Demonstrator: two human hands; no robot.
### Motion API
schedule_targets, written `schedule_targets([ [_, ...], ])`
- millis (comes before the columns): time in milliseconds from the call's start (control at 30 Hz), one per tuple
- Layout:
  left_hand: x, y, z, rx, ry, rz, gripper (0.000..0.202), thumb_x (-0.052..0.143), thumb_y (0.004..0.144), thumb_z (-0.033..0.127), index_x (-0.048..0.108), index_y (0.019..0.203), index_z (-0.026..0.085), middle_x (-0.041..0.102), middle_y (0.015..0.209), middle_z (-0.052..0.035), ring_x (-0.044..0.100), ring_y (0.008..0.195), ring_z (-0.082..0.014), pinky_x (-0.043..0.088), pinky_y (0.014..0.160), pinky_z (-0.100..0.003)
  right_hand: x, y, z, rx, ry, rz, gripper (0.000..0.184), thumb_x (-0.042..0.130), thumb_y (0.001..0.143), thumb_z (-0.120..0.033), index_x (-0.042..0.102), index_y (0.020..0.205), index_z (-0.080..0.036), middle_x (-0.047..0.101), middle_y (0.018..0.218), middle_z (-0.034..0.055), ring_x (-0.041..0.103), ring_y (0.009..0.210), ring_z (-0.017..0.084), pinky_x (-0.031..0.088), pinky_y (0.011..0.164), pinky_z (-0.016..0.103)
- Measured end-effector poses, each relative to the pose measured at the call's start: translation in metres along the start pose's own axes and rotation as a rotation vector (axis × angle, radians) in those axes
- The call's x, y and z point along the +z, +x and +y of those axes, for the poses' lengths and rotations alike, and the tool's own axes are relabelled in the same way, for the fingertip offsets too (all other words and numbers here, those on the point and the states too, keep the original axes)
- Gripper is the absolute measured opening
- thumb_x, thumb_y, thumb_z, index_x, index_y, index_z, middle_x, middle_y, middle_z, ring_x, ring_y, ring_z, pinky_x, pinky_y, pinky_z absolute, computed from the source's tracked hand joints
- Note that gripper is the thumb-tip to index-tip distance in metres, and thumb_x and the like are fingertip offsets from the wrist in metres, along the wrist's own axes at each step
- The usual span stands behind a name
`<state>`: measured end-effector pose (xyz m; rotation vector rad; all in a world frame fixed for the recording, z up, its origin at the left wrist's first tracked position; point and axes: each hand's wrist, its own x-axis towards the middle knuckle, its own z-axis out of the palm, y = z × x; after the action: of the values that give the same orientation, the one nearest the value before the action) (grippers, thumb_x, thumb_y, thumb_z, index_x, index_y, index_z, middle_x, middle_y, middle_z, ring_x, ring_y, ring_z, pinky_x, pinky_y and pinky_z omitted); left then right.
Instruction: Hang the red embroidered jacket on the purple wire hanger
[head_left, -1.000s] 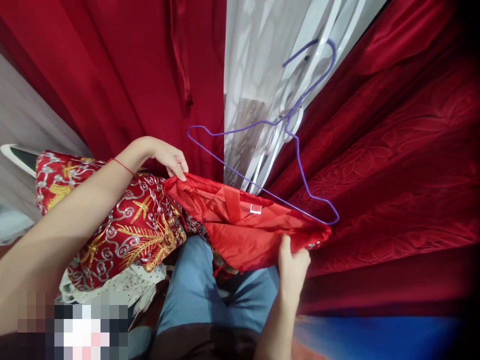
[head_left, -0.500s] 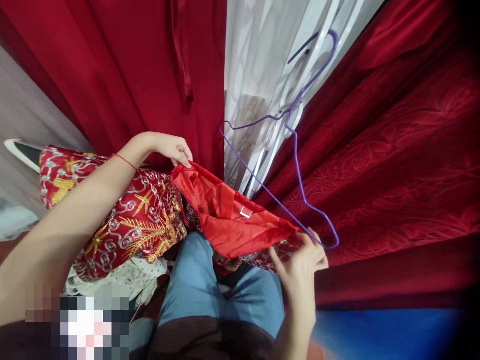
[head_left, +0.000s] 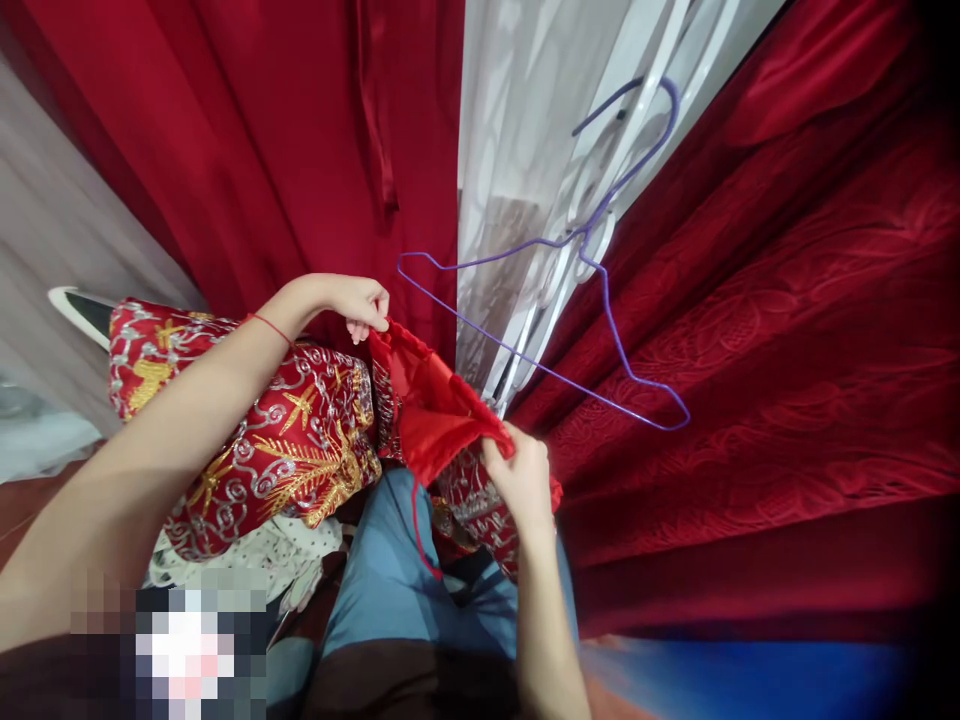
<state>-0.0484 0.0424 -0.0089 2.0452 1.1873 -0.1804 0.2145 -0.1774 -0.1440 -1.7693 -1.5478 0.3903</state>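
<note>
My left hand (head_left: 362, 302) pinches the upper edge of a red satin garment (head_left: 431, 412) with a shiny lining. My right hand (head_left: 520, 481) grips the same garment lower down, so the cloth bunches between both hands. The garment's embroidered part (head_left: 262, 440), red with gold and silver patterns, lies draped under my left forearm. A thin red strap dangles from the cloth over my blue jeans (head_left: 390, 580). A purple wire hanger (head_left: 600, 300) hangs just above and to the right of my right hand, free of the cloth.
Dark red curtains (head_left: 787, 300) hang on both sides, with a white sheer curtain (head_left: 525, 130) between them. The hanger hooks on a white rack (head_left: 592, 230) in front of the sheer. White dotted fabric (head_left: 247, 565) lies under the embroidered cloth.
My right hand has moved left and up along the garment's edge, gathering the red cloth into a narrower bunch. The hanger has swung clear of the cloth and its left end points further left.
</note>
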Motion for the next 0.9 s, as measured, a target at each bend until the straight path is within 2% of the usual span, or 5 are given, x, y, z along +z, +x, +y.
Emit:
schedule_targets([
  [233,0.006,-0.015,0.023,0.105,0.070,-0.362,0.041,0.075,0.069,0.060,0.064,0.072,0.020,0.056,0.053,-0.0006,0.050,0.050,-0.0114,0.042,0.053,-0.025,0.009,0.031,-0.008,0.100,0.415,0.218,0.038,0.057,0.083,-0.049,0.059,0.063,-0.017,0.047,0.052,-0.0032,0.040,0.052,0.012,0.033,0.053,0.025],
  [467,0.059,-0.015,0.071,0.237,0.156,-0.079,0.061,0.069,0.070,0.063,0.067,0.109,0.017,0.074,0.099,-0.0073,0.064,0.080,-0.0189,0.046,0.068,-0.025,0.016,0.031,-0.029,0.002,0.325,0.209,0.037,0.052,0.091,-0.044,0.060,0.067,-0.017,0.052,0.058,-0.0016,0.040,0.055,0.012,0.033,0.058,0.026],
  [667,0.101,-0.013,0.100,0.043,0.490,0.224,0.034,0.053,0.085,0.038,0.073,0.091,0.011,0.074,0.089,-0.0148,0.065,0.071,-0.0230,0.040,0.060,-0.029,0.006,0.026,-0.046,-0.084,0.318,0.179,0.041,0.050,0.093,-0.046,0.049,0.061,-0.020,0.044,0.056,-0.0041,0.038,0.056,0.011,0.032,0.057,0.024],
  [800,0.110,-0.003,0.088,0.077,0.261,0.483,0.027,0.047,0.088,0.025,0.068,0.075,0.012,0.073,0.083,-0.0130,0.066,0.074,-0.0217,0.042,0.064,-0.027,-0.027,0.013,-0.036,-0.097,0.178,0.032,0.039,0.059,0.086,-0.055,0.058,0.068,-0.021,0.051,0.058,-0.0034,0.042,0.054,0.012,0.033,0.055,0.024],
  [900,0.117,0.000,0.089,0.113,-0.225,0.697,0.023,0.048,0.085,0.017,0.058,0.064,0.015,0.068,0.070,-0.0076,0.063,0.070,-0.0190,0.045,0.067,-0.028,-0.050,-0.003,0.006,-0.071,0.185,-0.260,0.039,0.069,0.076,-0.059,0.062,0.064,-0.023,0.059,0.058,-0.0003,0.053,0.053,0.017,0.042,0.054,0.029],
])
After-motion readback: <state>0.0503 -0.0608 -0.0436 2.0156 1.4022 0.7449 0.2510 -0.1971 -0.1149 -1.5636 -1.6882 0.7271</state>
